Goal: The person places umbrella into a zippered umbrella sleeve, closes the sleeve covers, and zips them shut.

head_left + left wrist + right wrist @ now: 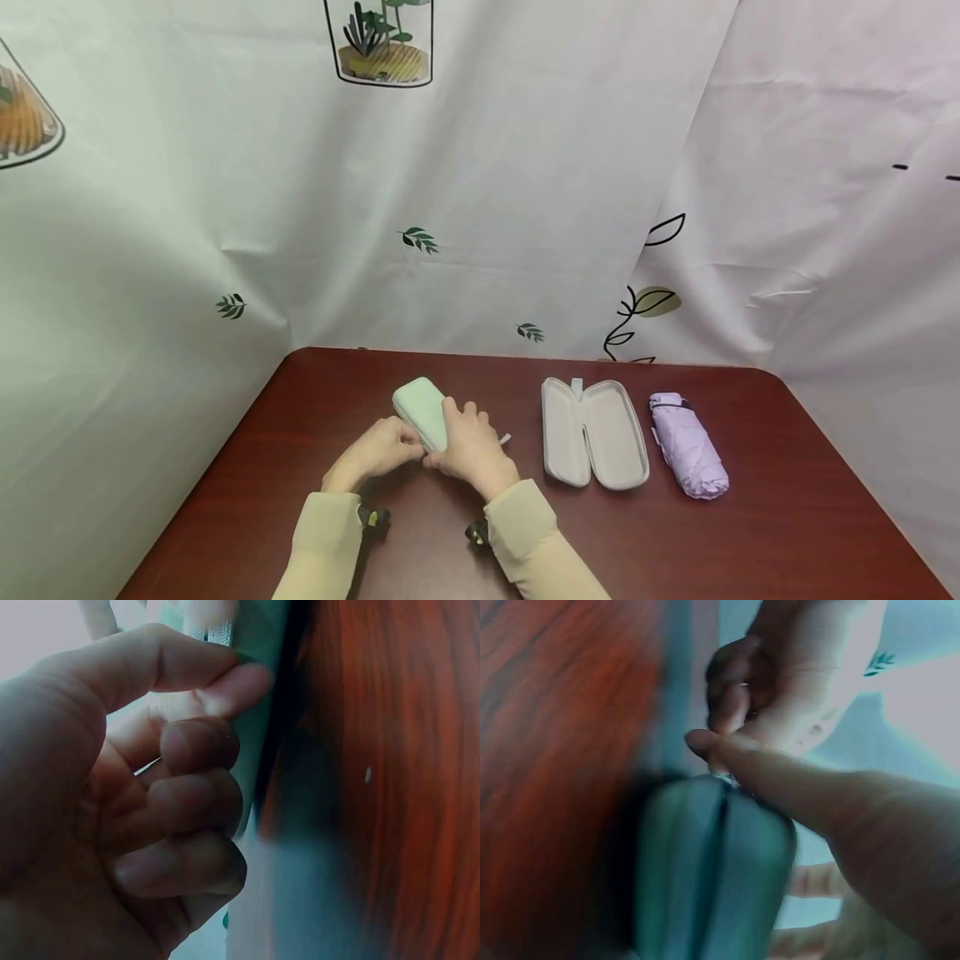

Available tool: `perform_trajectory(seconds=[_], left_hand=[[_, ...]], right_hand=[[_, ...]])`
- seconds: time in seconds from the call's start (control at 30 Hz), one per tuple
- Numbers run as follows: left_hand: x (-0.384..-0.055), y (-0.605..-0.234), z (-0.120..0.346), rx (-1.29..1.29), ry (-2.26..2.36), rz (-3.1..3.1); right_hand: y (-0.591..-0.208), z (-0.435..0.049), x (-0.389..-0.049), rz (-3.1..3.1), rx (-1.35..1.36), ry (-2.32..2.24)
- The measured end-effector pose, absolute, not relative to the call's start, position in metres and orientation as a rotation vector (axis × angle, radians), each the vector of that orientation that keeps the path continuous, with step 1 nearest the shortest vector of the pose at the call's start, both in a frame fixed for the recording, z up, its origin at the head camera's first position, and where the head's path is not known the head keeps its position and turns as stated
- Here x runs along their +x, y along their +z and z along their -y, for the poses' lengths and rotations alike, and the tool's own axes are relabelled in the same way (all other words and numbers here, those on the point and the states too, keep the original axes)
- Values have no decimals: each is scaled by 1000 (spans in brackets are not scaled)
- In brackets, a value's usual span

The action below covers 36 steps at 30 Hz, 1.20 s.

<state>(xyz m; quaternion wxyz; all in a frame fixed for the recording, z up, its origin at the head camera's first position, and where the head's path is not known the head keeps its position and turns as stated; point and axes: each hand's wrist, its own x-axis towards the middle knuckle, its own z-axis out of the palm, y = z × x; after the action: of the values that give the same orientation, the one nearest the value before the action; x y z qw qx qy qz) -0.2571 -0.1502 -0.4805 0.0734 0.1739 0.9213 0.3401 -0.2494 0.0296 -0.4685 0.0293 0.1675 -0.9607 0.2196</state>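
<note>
A mint green zippered case lies on the table at a slant, seen closed up in the right wrist view. My right hand grips it from the right, fingers spread over its top and thumb near its front end. At that front end my left hand pinches the zipper with thumb and forefinger, its other fingers curled. In the left wrist view the zipper teeth run along the case's side up to the pinch. The pull itself is hidden by the fingertips. A short pale strap sticks out beyond my right hand.
To the right, a pale grey case lies unfolded on the dark red wooden table. Beside it is a folded lilac umbrella. A white patterned cloth hangs behind the table's back edge and along its sides.
</note>
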Motion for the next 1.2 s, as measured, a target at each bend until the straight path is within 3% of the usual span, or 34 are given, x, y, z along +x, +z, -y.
perform_trajectory(seconds=[0.43, 0.83, 1.2], left_hand=[[-263, -485, 165, 279, 1000, -2944], [-265, -488, 168, 207, 1153, -2887], [-265, -491, 173, 235, 1191, -2847]], right_hand=[[-446, -53, -251, 2943, 828, 718], [-425, -46, -277, 3103, 1062, 115], [-432, -32, -302, 2708, 1495, -395]])
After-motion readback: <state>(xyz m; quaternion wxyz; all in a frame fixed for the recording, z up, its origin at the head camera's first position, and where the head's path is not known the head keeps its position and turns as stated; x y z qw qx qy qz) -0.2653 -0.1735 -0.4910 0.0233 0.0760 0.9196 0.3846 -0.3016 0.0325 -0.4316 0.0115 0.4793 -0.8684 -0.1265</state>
